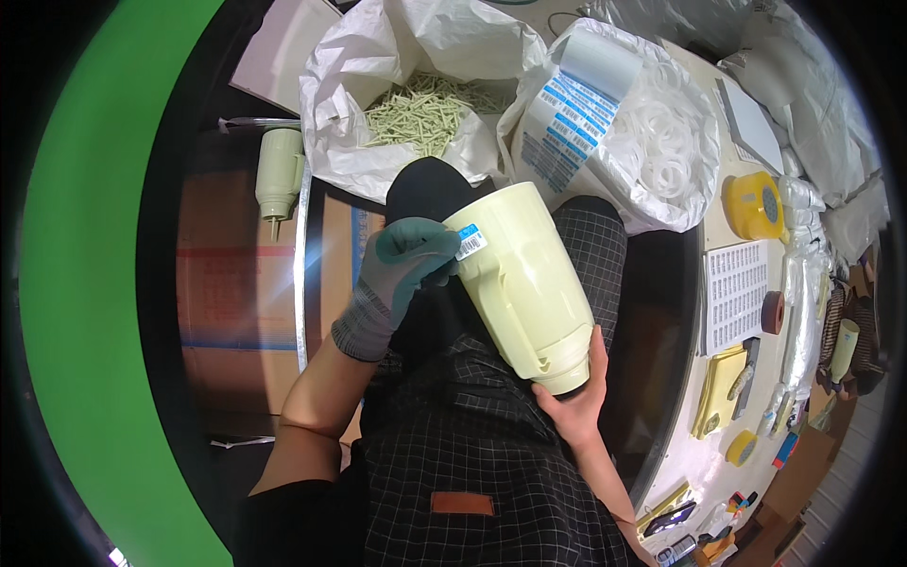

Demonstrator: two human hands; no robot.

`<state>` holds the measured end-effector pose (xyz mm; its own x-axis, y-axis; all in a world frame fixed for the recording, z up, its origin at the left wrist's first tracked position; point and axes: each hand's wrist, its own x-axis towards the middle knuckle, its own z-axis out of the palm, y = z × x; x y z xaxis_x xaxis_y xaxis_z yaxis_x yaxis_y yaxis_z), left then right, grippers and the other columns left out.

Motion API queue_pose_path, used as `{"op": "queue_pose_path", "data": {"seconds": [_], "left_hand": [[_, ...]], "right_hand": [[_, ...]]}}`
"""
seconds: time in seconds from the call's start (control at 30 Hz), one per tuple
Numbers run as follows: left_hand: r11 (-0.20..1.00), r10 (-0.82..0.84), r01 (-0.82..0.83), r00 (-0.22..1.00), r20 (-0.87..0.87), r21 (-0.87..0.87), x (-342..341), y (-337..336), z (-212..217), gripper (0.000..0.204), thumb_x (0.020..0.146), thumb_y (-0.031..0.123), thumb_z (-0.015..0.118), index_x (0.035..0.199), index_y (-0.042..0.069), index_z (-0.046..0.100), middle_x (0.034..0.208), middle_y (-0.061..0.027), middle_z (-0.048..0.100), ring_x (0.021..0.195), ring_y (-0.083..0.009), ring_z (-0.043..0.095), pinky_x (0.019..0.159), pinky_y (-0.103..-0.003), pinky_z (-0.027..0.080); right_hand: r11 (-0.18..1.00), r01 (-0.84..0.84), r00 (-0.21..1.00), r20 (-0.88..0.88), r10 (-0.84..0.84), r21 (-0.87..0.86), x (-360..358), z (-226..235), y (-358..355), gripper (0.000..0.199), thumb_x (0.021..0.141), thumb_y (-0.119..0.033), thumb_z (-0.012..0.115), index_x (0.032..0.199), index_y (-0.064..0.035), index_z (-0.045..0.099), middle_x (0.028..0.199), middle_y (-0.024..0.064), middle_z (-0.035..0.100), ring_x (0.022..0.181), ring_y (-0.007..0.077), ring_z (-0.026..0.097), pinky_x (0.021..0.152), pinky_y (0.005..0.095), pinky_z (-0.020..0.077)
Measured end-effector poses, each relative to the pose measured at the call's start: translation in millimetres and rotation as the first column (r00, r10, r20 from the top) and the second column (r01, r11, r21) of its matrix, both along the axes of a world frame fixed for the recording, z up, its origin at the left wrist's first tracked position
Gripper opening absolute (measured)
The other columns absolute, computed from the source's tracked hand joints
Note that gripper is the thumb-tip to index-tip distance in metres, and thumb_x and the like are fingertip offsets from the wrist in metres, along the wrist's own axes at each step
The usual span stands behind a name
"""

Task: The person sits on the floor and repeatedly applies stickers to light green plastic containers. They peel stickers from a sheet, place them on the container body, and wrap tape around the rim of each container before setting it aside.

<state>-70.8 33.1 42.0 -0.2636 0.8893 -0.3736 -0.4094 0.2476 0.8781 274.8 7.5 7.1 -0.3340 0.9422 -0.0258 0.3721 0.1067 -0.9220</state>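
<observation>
A pale yellow-green thermos jug body (534, 274) with a side handle lies slanted above my lap, its wide end pointing away from me. My right hand (578, 387), bare, is wrapped around its narrow neck end. On my left hand (411, 255) is a grey and teal glove. Its fingers are closed in a pinch at the edge of a small white and blue barcode sticker (470, 242), which lies against the jug near the wide end. Whether the sticker is fully stuck down, I cannot tell.
Ahead stand a white sack of pale green sticks (425, 113) and another of clear rings (666, 137), with a label roll (576, 109) over it. Left, a similar jug (280, 175) hangs by a conveyor (85, 283). Yellow tape (753, 205) and printed sheets (737, 293) lie right.
</observation>
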Motion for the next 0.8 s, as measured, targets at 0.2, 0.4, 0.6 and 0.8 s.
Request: {"op": "queue_pose_path", "data": {"seconds": [0.2,0.4,0.6,0.8], "left_hand": [[0.995,0.056,-0.058,0.998,-0.031,-0.080,1,-4,6,0.014,0.100,0.012,0.083,0.110,0.003,0.078,0.090,-0.0080,0.077,0.073,-0.0145,0.071,0.063,-0.027,0.057],[0.984,-0.131,0.016,0.744,-0.655,-0.178,-9,-16,-19,0.029,0.096,0.014,0.088,0.118,0.002,0.074,0.097,-0.0065,0.075,0.078,-0.0165,0.071,0.069,-0.029,0.059],[0.954,0.080,0.224,0.449,-0.890,0.199,30,-38,-14,0.068,0.108,0.021,0.072,0.164,-0.005,0.043,0.145,-0.0236,0.065,0.130,-0.0320,0.065,0.106,-0.043,0.055],[0.749,-0.624,0.590,0.474,-0.621,-0.302,9,-90,-45,0.047,0.106,0.020,0.071,0.149,0.001,0.064,0.134,-0.0268,0.073,0.116,-0.0372,0.074,0.098,-0.041,0.057]], "right_hand": [[0.983,-0.076,0.997,0.019,0.073,0.166,2,-16,-5,0.123,0.069,-0.011,0.097,0.173,-0.0052,0.032,0.170,0.0308,0.043,0.155,0.0446,0.050,0.125,0.0520,0.0445],[0.985,-0.090,0.993,0.088,0.077,0.147,1,-10,-9,0.126,0.071,-0.017,0.099,0.175,-0.0060,0.029,0.173,0.0291,0.040,0.157,0.0437,0.048,0.127,0.0509,0.0418],[0.993,-0.112,0.917,-0.387,0.090,-0.034,17,43,45,0.128,0.093,-0.075,0.074,0.177,-0.0004,0.013,0.178,0.0308,0.030,0.162,0.0387,0.038,0.131,0.0536,0.0324],[0.995,0.012,0.997,0.069,-0.019,0.098,-28,79,140,0.051,0.097,-0.040,0.079,0.131,-0.0013,0.077,0.126,0.0200,0.080,0.117,0.0303,0.077,0.104,0.0419,0.0590]]}}
